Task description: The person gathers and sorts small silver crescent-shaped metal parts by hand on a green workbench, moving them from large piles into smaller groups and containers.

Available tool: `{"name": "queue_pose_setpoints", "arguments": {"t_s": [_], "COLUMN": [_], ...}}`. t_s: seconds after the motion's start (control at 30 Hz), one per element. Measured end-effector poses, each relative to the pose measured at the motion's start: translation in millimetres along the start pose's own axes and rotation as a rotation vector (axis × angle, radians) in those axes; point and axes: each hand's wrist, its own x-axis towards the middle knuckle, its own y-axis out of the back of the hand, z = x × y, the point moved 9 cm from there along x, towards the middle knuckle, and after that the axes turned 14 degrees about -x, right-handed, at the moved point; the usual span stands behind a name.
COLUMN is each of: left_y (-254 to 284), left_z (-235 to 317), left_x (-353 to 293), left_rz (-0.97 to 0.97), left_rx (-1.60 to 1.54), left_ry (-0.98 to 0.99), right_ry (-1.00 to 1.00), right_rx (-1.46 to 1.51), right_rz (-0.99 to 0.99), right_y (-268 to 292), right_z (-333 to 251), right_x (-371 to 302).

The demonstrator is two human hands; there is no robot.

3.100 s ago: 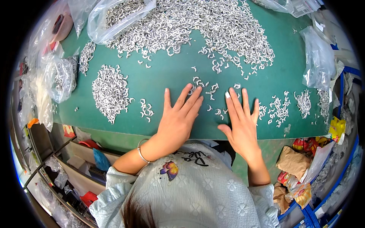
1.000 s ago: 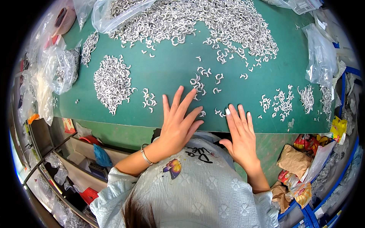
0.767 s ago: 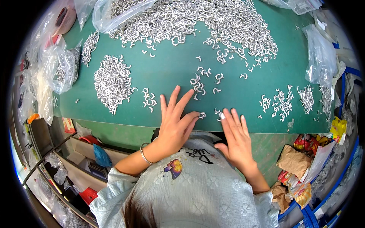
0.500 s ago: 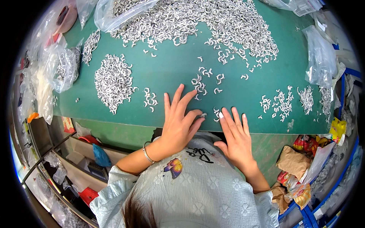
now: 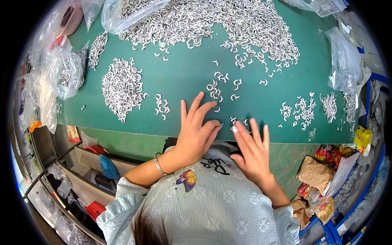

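A green table [image 5: 175,77] carries many small silver crescent-shaped metal pieces. My left hand [image 5: 196,128] is near the table's front edge, with its thumb and index finger together at a small crescent-shaped metal piece [image 5: 221,125]. The other fingers are spread, the middle one beside a loose crescent. To the right lies my right hand [image 5: 254,151], its fingers stretched out, slightly blurred, over the table edge. Two or three crescents [image 5: 233,119] show at its fingertips. A loose cluster [image 5: 214,90] lies just beyond both hands.
A large heap of crescents [image 5: 253,28] spreads along the far side. A smaller pile [image 5: 121,87] sits at left, with a little group [image 5: 162,104] beside it. Sorted-looking groups [image 5: 304,112] lie at right. Plastic bags [image 5: 343,61] line both sides.
My right hand has drawn slightly back toward me, uncovering a crescent at its fingertips. My left hand has shifted a little to the right and nearer, uncovering a crescent by its middle finger.
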Motion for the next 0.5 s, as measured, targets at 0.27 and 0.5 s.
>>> {"name": "queue_pose_setpoints", "arguments": {"t_s": [0.27,0.5], "left_y": [-8,-11], "left_z": [5,7], "left_x": [9,8], "left_rz": [-0.019,-0.080], "left_rx": [-0.004,-0.025], "left_ry": [-0.008,-0.009], "right_ry": [-0.079,-0.134], "right_rx": [-0.042,0.042], "right_rz": [0.074,0.074], "right_y": [4,1], "right_z": [27,33], "right_x": [-12,1]}}
